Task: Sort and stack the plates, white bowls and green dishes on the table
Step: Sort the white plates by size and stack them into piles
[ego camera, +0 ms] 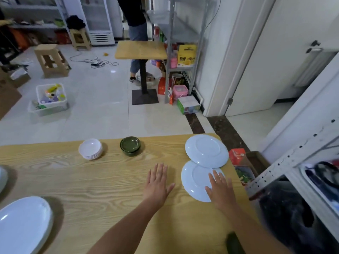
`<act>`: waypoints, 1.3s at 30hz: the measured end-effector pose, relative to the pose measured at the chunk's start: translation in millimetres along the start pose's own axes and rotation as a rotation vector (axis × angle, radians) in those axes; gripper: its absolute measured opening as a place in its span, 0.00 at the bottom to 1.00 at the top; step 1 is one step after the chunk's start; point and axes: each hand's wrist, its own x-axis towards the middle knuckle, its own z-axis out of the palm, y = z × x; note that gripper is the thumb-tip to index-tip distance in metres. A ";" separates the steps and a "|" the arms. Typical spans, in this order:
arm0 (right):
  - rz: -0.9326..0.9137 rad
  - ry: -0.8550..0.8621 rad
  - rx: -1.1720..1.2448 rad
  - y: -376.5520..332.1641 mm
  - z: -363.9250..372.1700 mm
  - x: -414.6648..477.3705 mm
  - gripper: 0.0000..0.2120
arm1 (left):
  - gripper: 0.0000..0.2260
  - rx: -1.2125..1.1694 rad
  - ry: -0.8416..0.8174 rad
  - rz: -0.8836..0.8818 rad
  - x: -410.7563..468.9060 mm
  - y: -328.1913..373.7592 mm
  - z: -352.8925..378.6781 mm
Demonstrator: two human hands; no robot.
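- The right hand [221,189] is lying flat on the near round white plate [194,180], fingers straight, clasping nothing, probably steadying it to slide.
- The far round white plate [206,151] is overlapping its far rim, so this pair is not yet squared.
- The left hand [157,182] is resting flat on the light wooden table [91,189], holding nothing.
- The stacked small white bowls [90,149] and stacked dark green dishes [130,145] are sitting apart at the far edge, sorted by kind.
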 end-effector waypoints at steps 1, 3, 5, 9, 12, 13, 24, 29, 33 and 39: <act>-0.019 0.000 0.019 5.2 0.1 1.9 0.27 | 0.39 0.007 -0.015 0.001 3.4 8.2 0.0; -0.022 -0.004 0.099 15.1 1.5 11.2 0.27 | 0.35 0.018 -0.044 -0.005 11.1 19.8 -0.9; 0.063 0.003 0.210 20.6 3.1 23.3 0.29 | 0.33 0.027 -0.077 -0.006 19.3 27.1 -2.1; 0.318 -0.040 0.696 29.8 -9.2 52.4 0.32 | 0.32 0.013 -0.122 -0.027 40.9 34.8 -2.4; 0.428 0.006 1.069 41.8 -14.4 83.4 0.25 | 0.33 -0.039 -0.169 -0.042 61.9 40.0 -4.2; 0.465 0.006 1.192 45.0 -17.5 91.3 0.23 | 0.32 -0.065 -0.195 -0.048 69.3 43.1 -5.6; 0.779 -0.230 1.742 67.9 -13.0 145.7 0.22 | 0.38 -0.861 -0.464 -0.402 154.3 90.6 11.2; 0.800 -0.240 1.784 70.2 -6.0 153.5 0.20 | 0.12 -1.377 -0.353 -0.615 178.6 105.3 11.4; 0.781 -0.213 1.750 70.8 -1.4 154.0 0.18 | 0.07 -1.500 -0.312 -0.794 185.5 101.3 4.0; 0.698 -0.187 1.924 67.7 -5.9 157.2 0.20 | 0.10 -1.704 -0.292 -0.929 175.6 90.0 5.6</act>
